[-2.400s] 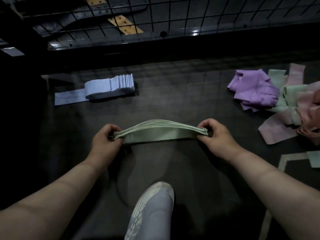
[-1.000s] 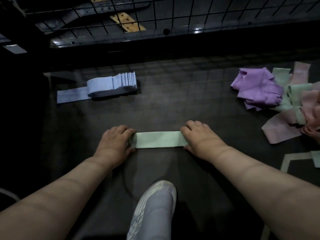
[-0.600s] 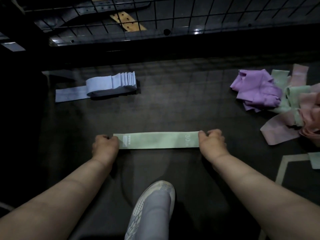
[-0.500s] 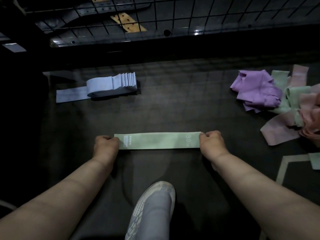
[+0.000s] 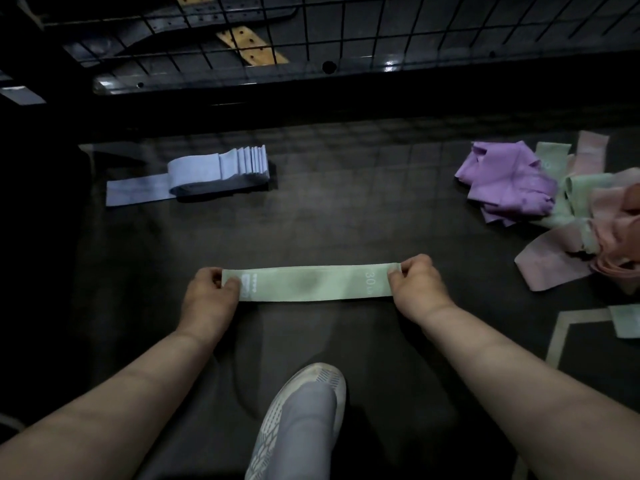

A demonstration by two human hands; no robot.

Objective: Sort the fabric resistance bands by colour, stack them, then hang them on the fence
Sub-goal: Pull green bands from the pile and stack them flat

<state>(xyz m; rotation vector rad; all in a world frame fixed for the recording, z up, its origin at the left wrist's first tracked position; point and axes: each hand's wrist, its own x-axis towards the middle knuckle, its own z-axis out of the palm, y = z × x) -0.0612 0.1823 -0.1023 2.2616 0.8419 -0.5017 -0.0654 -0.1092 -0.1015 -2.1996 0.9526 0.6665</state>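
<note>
Hands at opposite ends of green band (image 5: 311,284), laid flat and straight on floor (image 5: 346,230), crosswise to view, just ahead of shoe (image 5: 304,407).

Left hand (image 5: 209,296): fingers curled in, thumb on top of band's left end, end pinched between thumb and fingers.

Right hand (image 5: 420,289): likewise curled, knuckles up, right end nipped between thumb and fingertips. Both hands clamped on band, neither spread.

White print on band's upper face: logo block just beside left thumb, "30" just beside right hand (smaller characters after it too blurred to read). Number of layers under top face not discernible from above.

Blue stack (image 5: 221,169) at far left, well apart from green band, folded ends fanned at its right side, one strip trailing left along floor.

Loose heap at far right: purple bands (image 5: 509,181) crumpled at near-left side, pink bands (image 5: 550,263) and green strips (image 5: 581,192) tangled behind and beside. Single green scrap (image 5: 627,320) at right edge, apart from heap.

Fence (image 5: 311,26) across top of view: black wire grid, beyond floor's far edge.
</note>
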